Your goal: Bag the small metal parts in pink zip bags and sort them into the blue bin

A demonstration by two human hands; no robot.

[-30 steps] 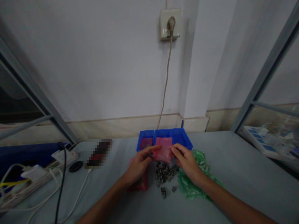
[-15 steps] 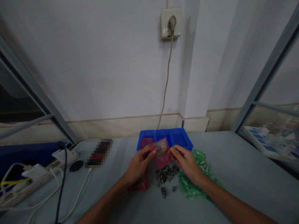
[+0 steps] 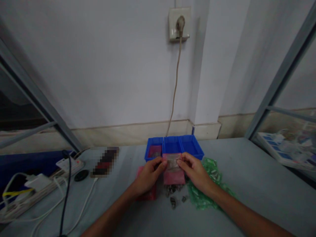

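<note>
Both my hands hold a small pink plastic bag (image 3: 173,172) by its top edge, above the grey table. My left hand (image 3: 148,176) pinches the bag's upper left corner and my right hand (image 3: 195,171) pinches the upper right corner. The bag hangs down over a pile of small dark metal parts (image 3: 174,194), hiding most of it. A stack of pink bags (image 3: 148,194) lies under my left wrist. Green plastic bags (image 3: 209,187) lie under my right forearm.
Three blue bins (image 3: 192,148) stand in a row just beyond my hands, the left one holding something pink. A power strip with cables (image 3: 44,181) lies at the left. A wall socket (image 3: 179,24) has a cord hanging down. Metal frame posts rise on both sides.
The pink bag has turned from held up flat to hanging down over the metal parts, with both hands shifted closer together at its top edge.
</note>
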